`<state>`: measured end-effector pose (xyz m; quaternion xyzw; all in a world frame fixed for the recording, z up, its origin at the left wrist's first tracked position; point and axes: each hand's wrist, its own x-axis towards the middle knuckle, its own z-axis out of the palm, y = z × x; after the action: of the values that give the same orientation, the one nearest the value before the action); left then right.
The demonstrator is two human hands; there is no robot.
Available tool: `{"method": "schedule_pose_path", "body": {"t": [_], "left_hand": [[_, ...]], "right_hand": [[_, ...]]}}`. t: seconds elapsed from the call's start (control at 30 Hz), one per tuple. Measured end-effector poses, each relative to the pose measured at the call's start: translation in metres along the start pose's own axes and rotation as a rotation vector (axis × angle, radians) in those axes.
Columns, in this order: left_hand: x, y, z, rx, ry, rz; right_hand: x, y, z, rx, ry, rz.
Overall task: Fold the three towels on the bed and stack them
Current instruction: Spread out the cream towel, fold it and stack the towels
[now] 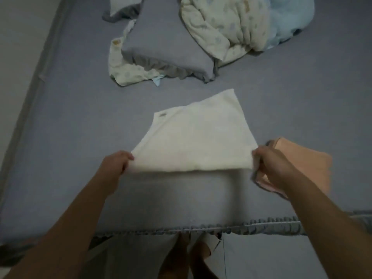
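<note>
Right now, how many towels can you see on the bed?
2. The white towel is in the middle, held at its near corners by both hands. The peach towel lies at its right, behind the right hand. A third may be hidden.

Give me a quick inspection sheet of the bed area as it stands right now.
Surface: grey bed sheet, frilled near edge.
Job's things: white towel, near edge lifted by both hands; peach towel lying beside it on the right. Third towel not identified.
Clutter: grey pillow, patterned blanket, blue blanket.
Grippers: left hand and right hand each pinch a near corner.
Cables: nothing seen.
Surroundings: floor, feet below.
</note>
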<state>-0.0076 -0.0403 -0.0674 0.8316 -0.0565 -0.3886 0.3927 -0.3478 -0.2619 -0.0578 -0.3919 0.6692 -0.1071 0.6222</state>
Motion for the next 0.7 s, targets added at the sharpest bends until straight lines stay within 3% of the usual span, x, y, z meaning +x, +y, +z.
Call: {"method": "schedule_pose_path", "body": {"t": [0.1,0.17,0.23,0.33,0.47,0.7], "left_hand": [[0.01,-0.096,0.021,0.311,-0.133,-0.164],[0.008,-0.132,0.029,0.493,-0.28,-0.211],[0.017,-0.147,0.04,0.504,-0.272,-0.202],[0.045,-0.136,0.057,0.376,-0.142,-0.169],[0.095,-0.09,0.08,0.217,-0.12,-0.127],[0.182,-0.021,0.105,0.091,-0.028,-0.088]], "right_hand": [[0.031,0.095,0.008,-0.345,-0.06,0.162],[0.04,0.129,0.01,-0.38,-0.046,0.243],[0.055,0.15,0.016,-0.372,0.0,0.24],[0.076,0.147,0.024,-0.387,0.071,0.155],[0.104,0.104,0.038,-0.37,0.137,-0.02],[0.167,0.035,0.065,-0.272,0.203,-0.107]]}}
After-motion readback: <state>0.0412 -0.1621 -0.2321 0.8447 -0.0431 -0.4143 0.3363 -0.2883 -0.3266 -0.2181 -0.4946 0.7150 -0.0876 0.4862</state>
